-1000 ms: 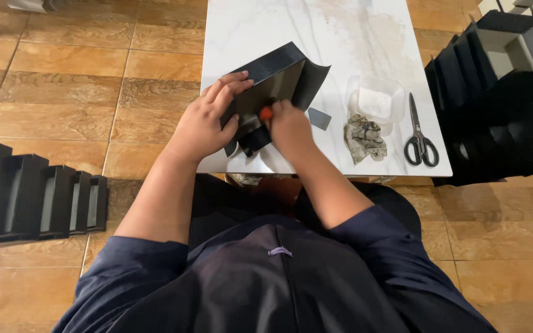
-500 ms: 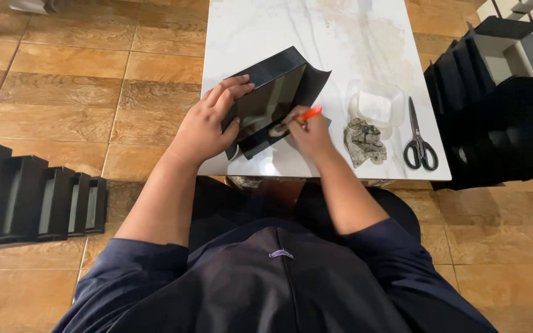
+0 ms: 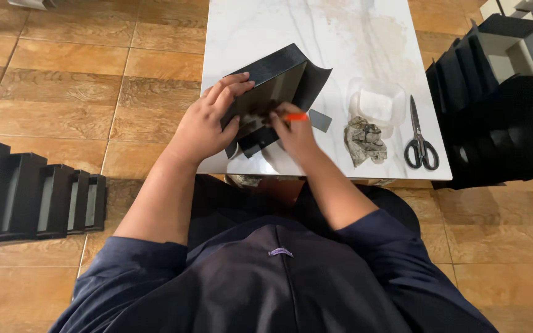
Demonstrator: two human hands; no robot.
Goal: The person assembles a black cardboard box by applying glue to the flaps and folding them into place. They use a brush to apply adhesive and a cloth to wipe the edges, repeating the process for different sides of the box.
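Observation:
A black box part (image 3: 277,86) with folded flaps rests tilted on the white marble table (image 3: 353,37) near its front edge. My left hand (image 3: 208,123) grips the box's left wall, fingers curled over the rim. My right hand (image 3: 294,135) holds a small tool with an orange handle (image 3: 296,116) and presses it against the inside of the box. A small black scrap (image 3: 320,120) lies just right of the box.
A clear plastic tub (image 3: 377,102), a crumpled rag (image 3: 365,140) and black scissors (image 3: 419,137) lie on the table's right side. A row of black boxes (image 3: 32,194) stands on the wooden floor at left. More black and grey boxes (image 3: 507,92) are stacked at right.
My right hand with the orange tool moved from the box's lower edge to the right, then back left into the box interior. My left hand keeps its hold.

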